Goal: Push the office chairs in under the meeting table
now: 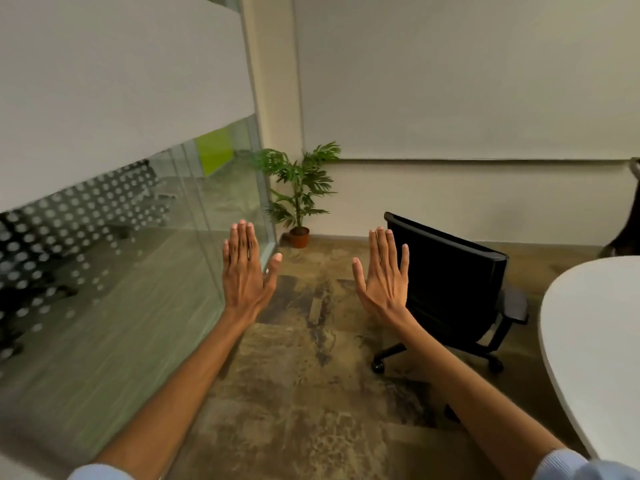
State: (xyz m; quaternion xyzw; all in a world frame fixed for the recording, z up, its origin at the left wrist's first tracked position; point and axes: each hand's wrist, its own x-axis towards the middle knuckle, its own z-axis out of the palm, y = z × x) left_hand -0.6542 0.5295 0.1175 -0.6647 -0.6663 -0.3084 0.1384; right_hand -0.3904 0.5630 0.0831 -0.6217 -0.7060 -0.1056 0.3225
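A black office chair point(453, 282) on castors stands on the floor right of centre, its back turned toward me and its seat facing the white meeting table point(595, 344) at the right edge. The chair stands apart from the table. My left hand point(246, 271) and my right hand point(382, 275) are both held out flat in front of me, backs toward me, fingers straight, holding nothing. My right hand overlaps the chair's left edge in the picture; I cannot tell whether it touches it.
A glass wall point(145, 258) with a dotted frosted band runs along the left. A potted plant point(301, 192) stands in the far corner. Part of another dark chair point(628, 230) shows at the right edge. Mottled brown carpet point(304, 393) lies between me and the chair.
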